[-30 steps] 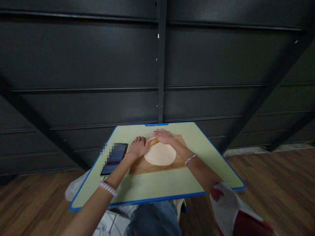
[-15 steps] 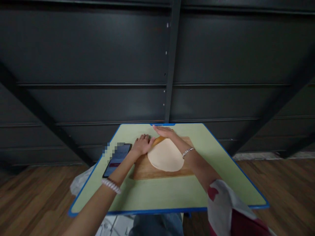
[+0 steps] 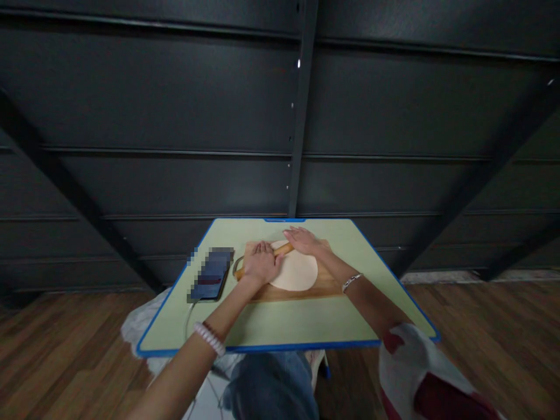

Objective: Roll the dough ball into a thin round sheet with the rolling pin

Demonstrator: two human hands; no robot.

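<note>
A wooden rolling pin point(image 3: 283, 249) lies at a slant across a round, flat sheet of dough point(image 3: 300, 273). Its left end sticks out beyond my left hand point(image 3: 262, 262), which rests palm down on the pin with fingers stretched forward. My right hand point(image 3: 304, 240) lies flat over the pin's other end, fingers extended to the left; that end is hidden beneath it. Some dough shows past the far side of the pin, and most of it spreads on the near side. Under the dough is a wooden board point(image 3: 324, 288).
The board sits on a small pale-green table point(image 3: 306, 332) with a blue rim. A phone point(image 3: 212, 274) with a cable lies left of the board. A dark panelled wall point(image 3: 219, 186) rises behind the table, and a whitish plastic bag point(image 3: 142, 321) is at its left side.
The rolling pin has come back from the dough's far edge onto the dough, both hands moving with it. The camera view has also shifted a little.
</note>
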